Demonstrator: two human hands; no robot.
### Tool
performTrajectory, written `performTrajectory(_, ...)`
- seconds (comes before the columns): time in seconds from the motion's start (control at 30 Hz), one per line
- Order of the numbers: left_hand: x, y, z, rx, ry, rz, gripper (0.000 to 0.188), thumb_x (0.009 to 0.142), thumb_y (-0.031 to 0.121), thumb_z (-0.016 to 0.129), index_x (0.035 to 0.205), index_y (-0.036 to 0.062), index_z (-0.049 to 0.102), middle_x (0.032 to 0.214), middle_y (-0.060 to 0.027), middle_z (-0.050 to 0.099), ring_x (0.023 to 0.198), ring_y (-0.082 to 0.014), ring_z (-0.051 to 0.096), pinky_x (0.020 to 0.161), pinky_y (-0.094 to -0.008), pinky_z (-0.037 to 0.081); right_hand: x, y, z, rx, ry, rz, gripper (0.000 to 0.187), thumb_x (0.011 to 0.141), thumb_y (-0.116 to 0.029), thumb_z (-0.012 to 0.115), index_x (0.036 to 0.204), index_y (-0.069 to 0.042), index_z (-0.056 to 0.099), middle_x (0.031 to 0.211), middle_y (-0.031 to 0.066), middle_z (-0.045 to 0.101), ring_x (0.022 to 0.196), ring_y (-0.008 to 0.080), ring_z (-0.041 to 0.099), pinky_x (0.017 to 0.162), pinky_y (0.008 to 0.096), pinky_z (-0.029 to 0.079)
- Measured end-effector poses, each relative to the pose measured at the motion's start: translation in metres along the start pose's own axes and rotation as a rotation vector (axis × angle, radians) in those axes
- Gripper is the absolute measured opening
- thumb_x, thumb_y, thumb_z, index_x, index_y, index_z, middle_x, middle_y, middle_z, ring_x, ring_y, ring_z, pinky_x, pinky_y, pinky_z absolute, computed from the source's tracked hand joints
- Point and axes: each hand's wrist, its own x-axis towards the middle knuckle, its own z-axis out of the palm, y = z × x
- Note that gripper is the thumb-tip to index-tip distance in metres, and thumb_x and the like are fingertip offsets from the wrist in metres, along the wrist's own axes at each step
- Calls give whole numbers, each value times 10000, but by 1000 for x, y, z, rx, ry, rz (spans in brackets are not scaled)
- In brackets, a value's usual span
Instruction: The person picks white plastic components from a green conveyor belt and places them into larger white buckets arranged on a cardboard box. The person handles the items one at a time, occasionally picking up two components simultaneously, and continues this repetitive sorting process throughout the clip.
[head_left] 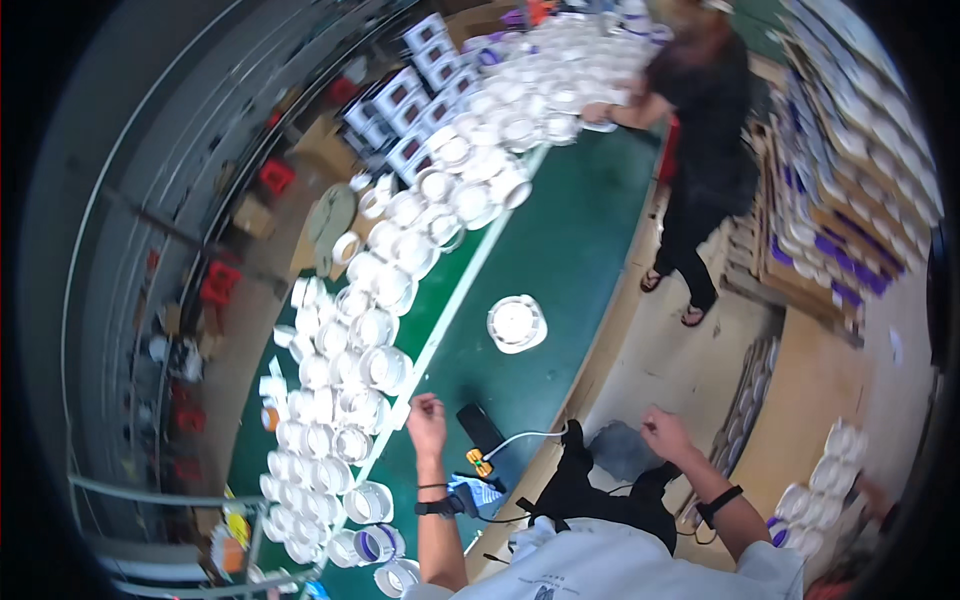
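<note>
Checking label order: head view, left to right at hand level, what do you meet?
White round parts, left hand, black rectangular object, right hand, more white pieces.

My left hand (427, 420) is over the green table (590, 230), with crowded round white pieces (385, 368) just to its left and a black oblong object (480, 428) near its right. Ahead of it sits a lone white piece (517, 323). My right hand (667, 437), fingers curled, is well apart, a grey bag (622, 450) just left of it.

Head-worn fisheye, looking down over green table (592, 205)
</note>
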Motion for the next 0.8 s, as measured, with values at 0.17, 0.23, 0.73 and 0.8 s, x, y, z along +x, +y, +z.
performTrajectory(0.17, 100, -94, -46, 229, 141, 68, 390, 698, 77, 740, 1057, 9, 605, 1012, -177, 642, 952, -334, 607, 866, -431, 464, 127, -127, 97, -52, -194, -368, 210, 817, -116, 636, 998, -42, 559, 839, 161, 649, 775, 321, 664, 676, 390, 525)
performTrajectory(0.23, 128, -114, -35, 409, 64, 56, 454, 683, 116, 763, 1097, 25, 599, 1051, -177, 636, 986, -336, 592, 890, -437, 458, 168, -153, 143, -15, -194, -577, 212, 819, -113, 642, 994, -34, 552, 857, 150, 653, 773, 316, 664, 685, 382, 526)
performTrajectory(0.73, 166, -194, 7, 766, -183, 168, 247, 842, 104, 487, 1062, 90, 597, 962, -103, 672, 940, -241, 623, 910, -381, 391, 395, -427, 365, -530, -275, -1158, 239, 789, -38, 545, 1026, -53, 578, 1064, 95, 603, 1036, 261, 575, 926, 385, 431)
performTrajectory(0.8, 174, -180, 8, 744, -207, 174, 247, 836, 101, 489, 1058, 88, 595, 963, -103, 673, 939, -248, 625, 908, -384, 390, 423, -413, 392, -664, -178, -1268, 171, 790, -118, 557, 945, -94, 624, 981, 56, 630, 1010, 199, 585, 909, 360, 422)
